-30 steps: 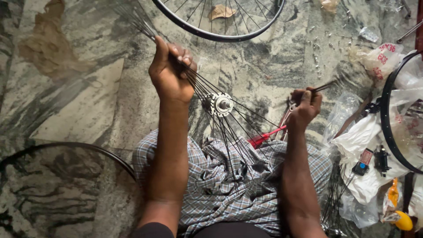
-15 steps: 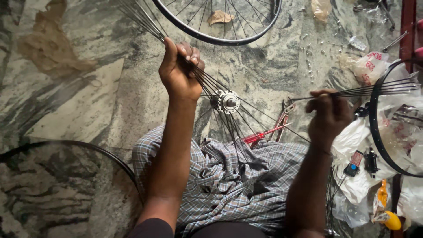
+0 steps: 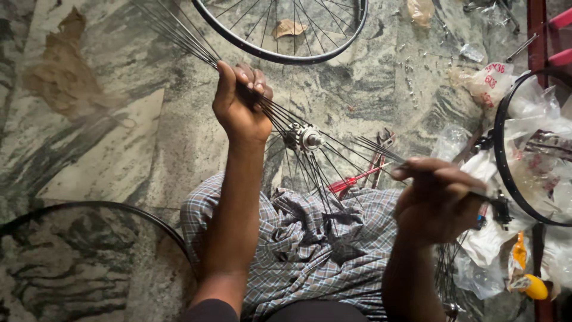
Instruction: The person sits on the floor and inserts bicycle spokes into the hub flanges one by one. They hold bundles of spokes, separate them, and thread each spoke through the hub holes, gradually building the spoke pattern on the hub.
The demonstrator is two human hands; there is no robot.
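Note:
My left hand (image 3: 239, 102) is closed around a bundle of thin black spokes (image 3: 179, 37) that fan up and to the left from a silver wheel hub (image 3: 305, 138). The hub hangs above my checked-cloth lap (image 3: 310, 244), with more spokes spreading down from it. My right hand (image 3: 438, 200) pinches a second bunch of loose spokes (image 3: 378, 149), whose tips point left toward the hub.
A spoked wheel (image 3: 286, 33) lies on the marbled stone floor ahead. A bare black rim (image 3: 89, 209) lies lower left. Another rim (image 3: 506, 149), clear plastic bags and small parts crowd the right side. A red-handled tool (image 3: 351, 182) and pliers (image 3: 381, 149) lie beside my lap.
My right hand has drawn a bunch of spokes from the pile at right toward the hub and come closer to the camera. The left hand keeps its grip on its bundle.

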